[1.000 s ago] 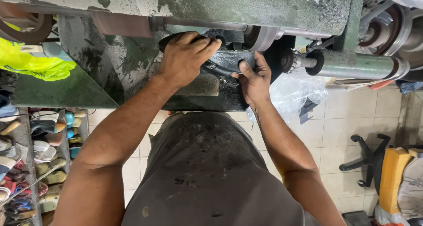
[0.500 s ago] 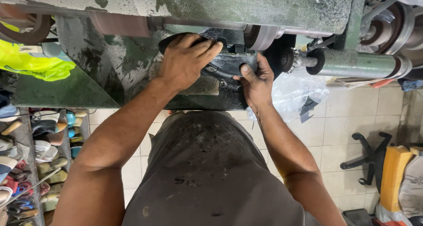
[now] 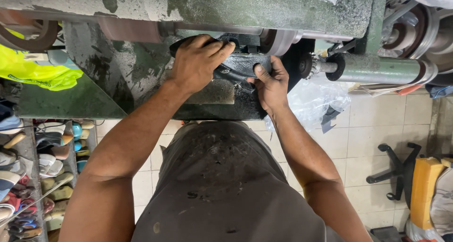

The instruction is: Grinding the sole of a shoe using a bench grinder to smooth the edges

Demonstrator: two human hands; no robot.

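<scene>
A black shoe [image 3: 236,65] is pressed up against the rotating shaft of a worn green finishing machine [image 3: 264,8]. My left hand [image 3: 198,62] lies over the top of the shoe with its fingers curled around it. My right hand [image 3: 269,81] grips the shoe's right end from below, thumb on its side. A grey sanding wheel [image 3: 278,41] sits on the shaft just above the right hand. Much of the shoe is hidden under my hands.
A brush wheel [image 3: 309,65] and a metal shaft [image 3: 382,69] stick out to the right. A clear plastic bag [image 3: 316,100] hangs below. Several shoes fill shelves [image 3: 33,176] at the lower left. A chair base [image 3: 396,169] and a yellow container [image 3: 424,185] stand on the tiled floor.
My right hand has shifted slightly along the shoe's right end. The shoe has stayed against the shaft and my left hand has held its place on top.
</scene>
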